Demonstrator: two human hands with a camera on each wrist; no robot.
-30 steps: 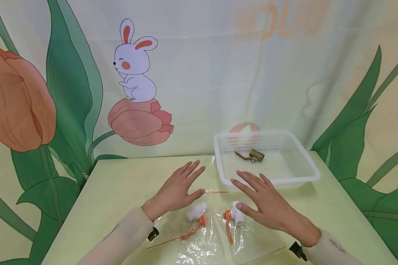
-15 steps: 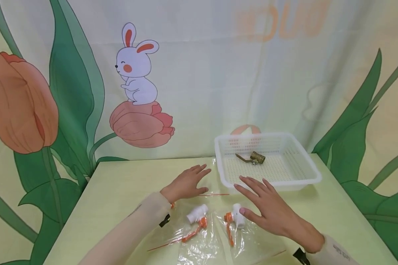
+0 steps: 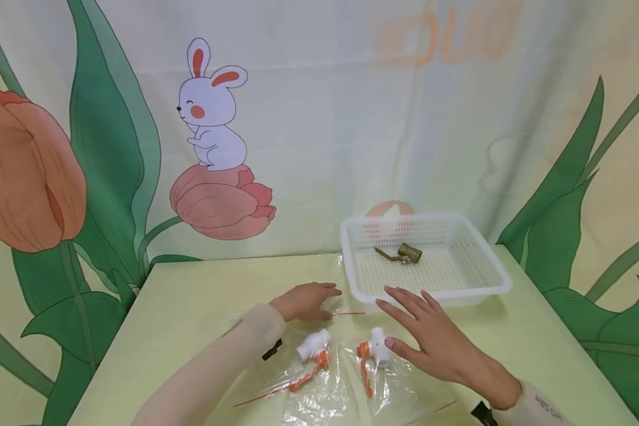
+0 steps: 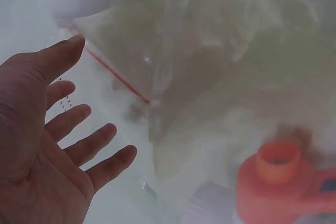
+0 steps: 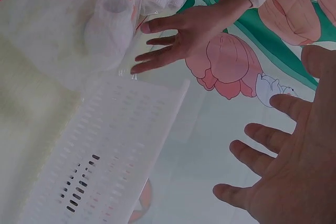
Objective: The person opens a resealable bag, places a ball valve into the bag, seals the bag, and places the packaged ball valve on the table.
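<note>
My left hand (image 3: 306, 302) is stretched over the far edge of a clear zip bag, near its red seal (image 3: 348, 313); its fingers (image 4: 94, 145) are spread and hold nothing. My right hand (image 3: 439, 340) hovers between the white basket (image 3: 497, 269) and the bags, fingers (image 5: 257, 156) apart, holding nothing. Below the hands, two white plastic ball valves with orange handles, a left valve (image 3: 314, 345) and a right valve (image 3: 379, 348), lie in clear zip bags. The left sleeve hides part of the left bag. A brass-coloured ball valve (image 3: 410, 253) sits inside the basket.
The basket stands at the table's back right, close to a printed curtain (image 3: 309, 118) with tulips and a rabbit. Pale green-yellow tabletop (image 3: 191, 290) shows left of the bags. Clear plastic bags overlap towards the front.
My left hand has moved forward and slightly right, then lower, towards the red seal, uncovering more of the left white valve. The right hand has shifted only slightly.
</note>
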